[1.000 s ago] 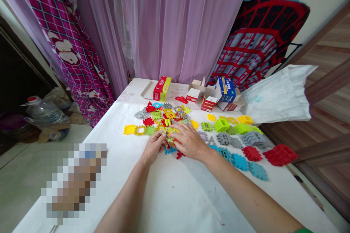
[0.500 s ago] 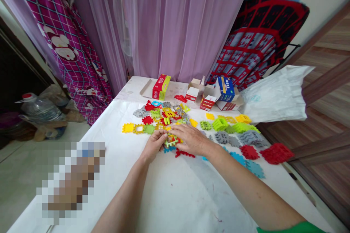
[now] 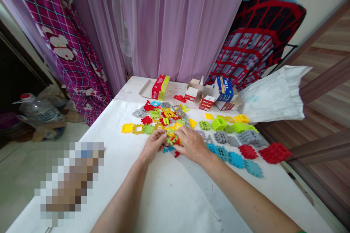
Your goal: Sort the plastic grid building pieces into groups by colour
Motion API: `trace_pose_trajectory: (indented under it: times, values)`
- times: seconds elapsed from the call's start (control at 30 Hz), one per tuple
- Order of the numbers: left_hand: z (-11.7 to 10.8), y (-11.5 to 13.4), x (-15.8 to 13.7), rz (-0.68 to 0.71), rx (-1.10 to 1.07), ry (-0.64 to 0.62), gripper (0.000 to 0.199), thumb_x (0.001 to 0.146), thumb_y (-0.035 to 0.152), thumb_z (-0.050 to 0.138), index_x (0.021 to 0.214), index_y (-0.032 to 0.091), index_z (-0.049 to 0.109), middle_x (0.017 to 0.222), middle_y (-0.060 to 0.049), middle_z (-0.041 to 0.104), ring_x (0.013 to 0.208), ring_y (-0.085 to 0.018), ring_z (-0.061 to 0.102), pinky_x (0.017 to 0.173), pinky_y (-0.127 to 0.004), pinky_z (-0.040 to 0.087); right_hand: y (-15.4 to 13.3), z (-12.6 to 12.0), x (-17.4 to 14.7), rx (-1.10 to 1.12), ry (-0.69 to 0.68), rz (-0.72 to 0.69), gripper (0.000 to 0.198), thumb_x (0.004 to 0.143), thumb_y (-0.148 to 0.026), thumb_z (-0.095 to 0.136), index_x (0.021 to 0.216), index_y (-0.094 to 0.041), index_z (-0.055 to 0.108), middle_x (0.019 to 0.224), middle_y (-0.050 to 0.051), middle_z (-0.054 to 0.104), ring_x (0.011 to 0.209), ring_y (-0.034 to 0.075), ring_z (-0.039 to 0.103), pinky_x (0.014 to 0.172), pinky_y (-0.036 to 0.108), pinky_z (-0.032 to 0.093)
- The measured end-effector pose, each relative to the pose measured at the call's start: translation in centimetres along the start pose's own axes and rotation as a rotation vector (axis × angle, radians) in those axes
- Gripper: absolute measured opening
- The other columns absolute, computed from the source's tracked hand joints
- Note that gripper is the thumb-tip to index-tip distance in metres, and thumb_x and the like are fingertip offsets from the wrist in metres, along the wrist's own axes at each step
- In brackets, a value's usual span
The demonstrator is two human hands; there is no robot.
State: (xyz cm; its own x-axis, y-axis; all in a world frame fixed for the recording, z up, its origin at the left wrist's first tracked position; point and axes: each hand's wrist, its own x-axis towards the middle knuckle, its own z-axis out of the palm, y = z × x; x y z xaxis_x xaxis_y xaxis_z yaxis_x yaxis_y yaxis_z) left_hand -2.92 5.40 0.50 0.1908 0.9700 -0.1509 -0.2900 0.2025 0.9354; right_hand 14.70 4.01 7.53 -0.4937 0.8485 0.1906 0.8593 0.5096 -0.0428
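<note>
In front of me, my left hand [image 3: 153, 146] pinches the left side of a yellow-green interlocking block [image 3: 171, 138] with a window-like opening. My right hand [image 3: 193, 145] closes on the same block from the right, its fingertips partly hiding it. Red shows through or behind the block. Below the hands, a blue block [image 3: 168, 149] and a red block [image 3: 177, 154] lie partly covered. A mixed heap of notched plastic blocks [image 3: 168, 113] in several colours spreads just beyond my fingers.
To the right lie sorted rows: blue blocks [image 3: 236, 159], red blocks [image 3: 275, 153], grey blocks [image 3: 251, 137] and green blocks [image 3: 220, 123]. Yellow block [image 3: 127, 128] ends a row at left. Opened cartons [image 3: 224, 89] and a white bag [image 3: 273, 94] stand behind. A pixelated patch covers the left edge.
My right hand has shifted slightly down and right and turned, uncovering blue blocks beside it and covering more of the red block below. My left hand stays nearly in place.
</note>
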Motion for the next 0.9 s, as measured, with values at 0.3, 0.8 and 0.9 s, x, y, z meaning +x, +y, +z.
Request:
trace_pose_trajectory:
  times: [0.3, 0.8, 0.9]
  values:
    - [0.4, 0.0, -0.1, 0.027, 0.104, -0.023, 0.054, 0.065, 0.062, 0.073, 0.093, 0.018, 0.061, 0.053, 0.008, 0.054, 0.04, -0.006, 0.043, 0.039, -0.018, 0.029, 1.2, -1.7, 0.3, 0.055, -0.055, -0.23, 0.043, 0.077, -0.028, 0.074, 0.118, -0.021, 0.06, 0.128, 0.009, 0.06, 0.117, 0.027, 0.05, 0.095, 0.043, 0.039]
    - [0.4, 0.3, -0.4, 0.008, 0.095, -0.014, 0.054, 0.069, 0.062, 0.07, 0.098, 0.018, 0.062, 0.083, -0.004, 0.07, 0.053, -0.009, 0.059, 0.039, -0.018, 0.034, 8.3, -3.5, 1.9, -0.138, -0.228, 0.056, 0.051, 0.078, -0.039, 0.069, 0.124, -0.019, 0.059, 0.12, 0.012, 0.063, 0.11, 0.027, 0.056, 0.091, 0.037, 0.04]
    - [0.5, 0.6, -0.4, 0.011, 0.086, 0.004, 0.052, 0.068, 0.06, 0.071, 0.096, 0.018, 0.063, 0.081, -0.003, 0.07, 0.053, -0.009, 0.059, 0.039, -0.018, 0.035, 13.0, -4.0, 2.0, -0.241, -0.303, 0.154, 0.05, 0.078, -0.037, 0.068, 0.124, -0.018, 0.06, 0.123, 0.014, 0.063, 0.114, 0.029, 0.055, 0.094, 0.037, 0.039]
